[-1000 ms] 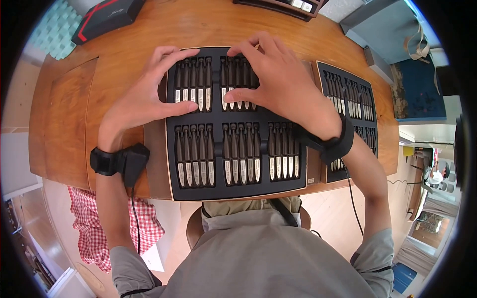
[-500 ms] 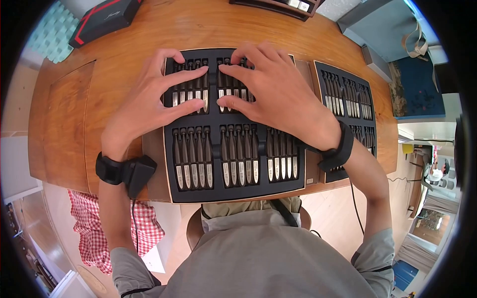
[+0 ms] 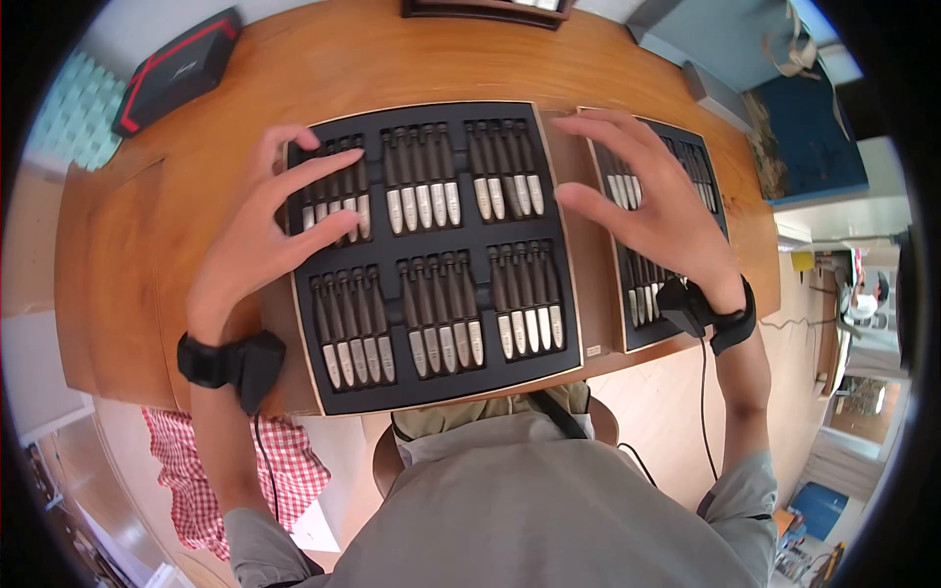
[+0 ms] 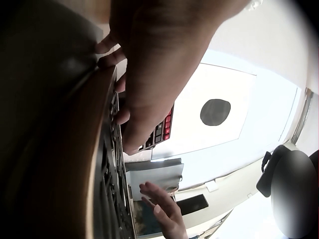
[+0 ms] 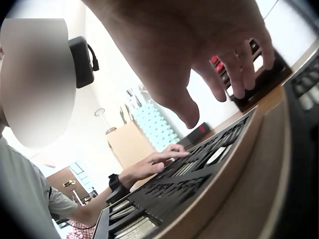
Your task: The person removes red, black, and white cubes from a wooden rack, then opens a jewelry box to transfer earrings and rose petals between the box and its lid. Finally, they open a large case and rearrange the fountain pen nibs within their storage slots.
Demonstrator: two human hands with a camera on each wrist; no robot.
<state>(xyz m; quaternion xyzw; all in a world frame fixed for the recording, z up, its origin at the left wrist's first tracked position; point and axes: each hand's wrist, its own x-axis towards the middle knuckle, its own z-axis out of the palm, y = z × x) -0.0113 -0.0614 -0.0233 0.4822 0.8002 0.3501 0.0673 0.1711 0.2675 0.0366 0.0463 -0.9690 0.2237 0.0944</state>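
A black tray (image 3: 470,238) on the wooden table holds two rows of slim dark pieces with tapered silver ends (image 3: 423,206), set in groups. My left hand (image 3: 257,220) is at its upper left group, fingers spread and loosely bent, fingertips right at the pieces. Thumb and fingers stand apart, and part of that group is hidden beneath them. My right hand (image 3: 652,206) hovers farther right, fingers extended and thumb apart, over the brown strip (image 3: 586,265) and the left side of a second similar tray (image 3: 642,338). Nothing shows in its grasp in the right wrist view.
A black box with red bands (image 3: 179,69) lies at the far left, beside a pale teal textured thing (image 3: 88,108). At the back edge stands a dark wooden rack (image 3: 485,14). Red checked cloth (image 3: 230,470) hangs below the front left edge. A grey box (image 3: 720,98) sits at the back right.
My right hand has moved right, from the first tray's upper middle group towards the second tray. My left hand stays at the upper left group. The head view has shifted and tilted.
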